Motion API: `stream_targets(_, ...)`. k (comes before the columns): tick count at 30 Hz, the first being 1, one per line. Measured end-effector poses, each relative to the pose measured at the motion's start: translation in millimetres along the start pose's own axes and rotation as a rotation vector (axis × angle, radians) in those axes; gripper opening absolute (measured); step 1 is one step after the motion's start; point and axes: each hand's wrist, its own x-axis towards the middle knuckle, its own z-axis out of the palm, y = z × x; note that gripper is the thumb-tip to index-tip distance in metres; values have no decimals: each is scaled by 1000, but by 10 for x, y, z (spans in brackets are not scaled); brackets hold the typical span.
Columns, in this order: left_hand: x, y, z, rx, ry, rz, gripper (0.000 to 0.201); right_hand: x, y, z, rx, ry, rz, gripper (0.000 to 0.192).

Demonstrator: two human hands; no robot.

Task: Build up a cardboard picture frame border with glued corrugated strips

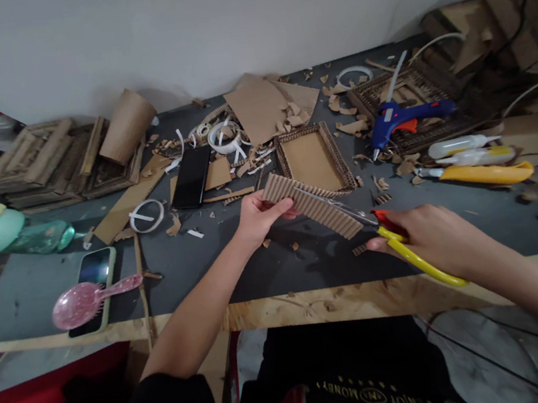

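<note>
My left hand [262, 217] pinches one end of a strip of corrugated cardboard [323, 210], thumb on top, above the front of the table. In my right hand [429, 238] are scissors [412, 261] with yellow and orange handles. Their blades lie along the strip's far long edge, and a narrow sliver shows beyond them. Just behind the strip lies a shallow cardboard frame [315, 154] with corrugated walls. A small corrugated scrap [360, 250] is close to my right thumb.
A blue glue gun [405, 117] rests on another cardboard frame at the right, near glue bottles [465, 145] and a yellow cutter [487, 173]. Paper scraps and tape rolls surround a black phone [191, 178]. A pink hairbrush [82, 303] lies on a second phone at left.
</note>
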Motion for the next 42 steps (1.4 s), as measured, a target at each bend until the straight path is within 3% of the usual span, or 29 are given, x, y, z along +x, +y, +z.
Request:
stream_targets(7, -58, 4, 39, 6, -113, -19, 50, -7, -12, -65, -16, -9, -16, 57)
stream_targets(13, -64, 0, 62, 31, -83, -36, 52, 35, 12, -95, -30, 14, 40, 58)
stream_targets(21, -30, -60, 62, -7, 8, 11, 56, 37, 14, -25, -20, 24, 8, 59)
stream_targets(29, -85, 70, 64, 69, -190, -56, 50, 9, -103, -103, -88, 17, -40, 66)
stream_targets(35, -69, 27, 34, 66, -157, -43, 50, 44, -174, -88, -28, 43, -57, 62)
stream_targets(42, -67, -18, 27, 72, -172, -84, 52, 57, -146, -93, -98, 18, 14, 74)
